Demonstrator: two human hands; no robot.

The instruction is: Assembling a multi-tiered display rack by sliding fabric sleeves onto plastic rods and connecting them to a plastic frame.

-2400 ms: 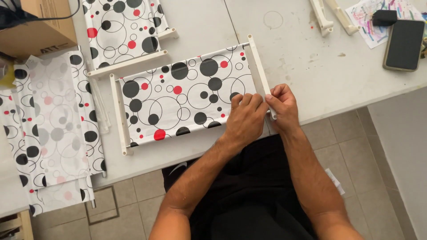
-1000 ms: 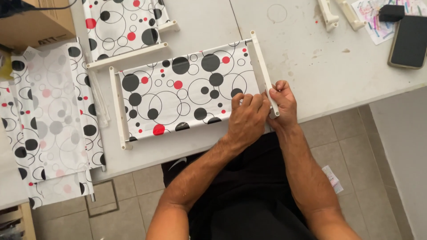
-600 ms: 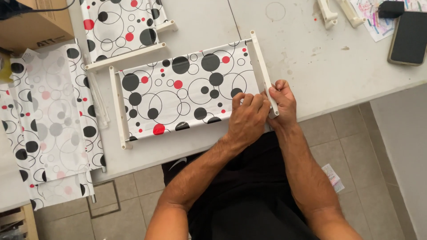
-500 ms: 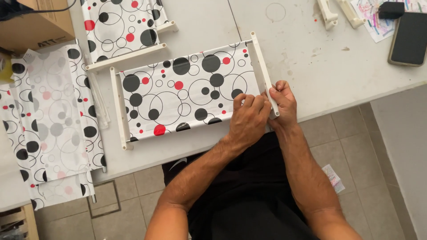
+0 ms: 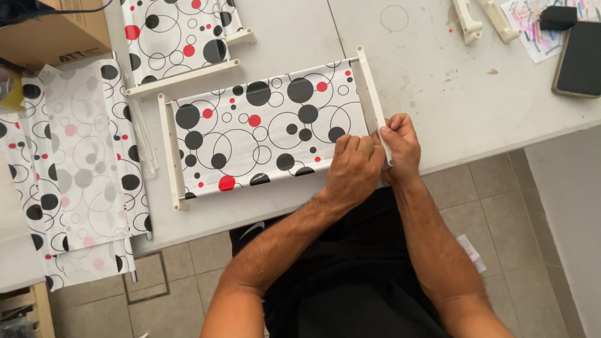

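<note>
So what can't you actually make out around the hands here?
- Head view: panel near-right corner, covered by left hand.
- Bar lower end, hidden behind right hand.
- Phone cut off by the right edge.
- Box cut off by the top edge.
</note>
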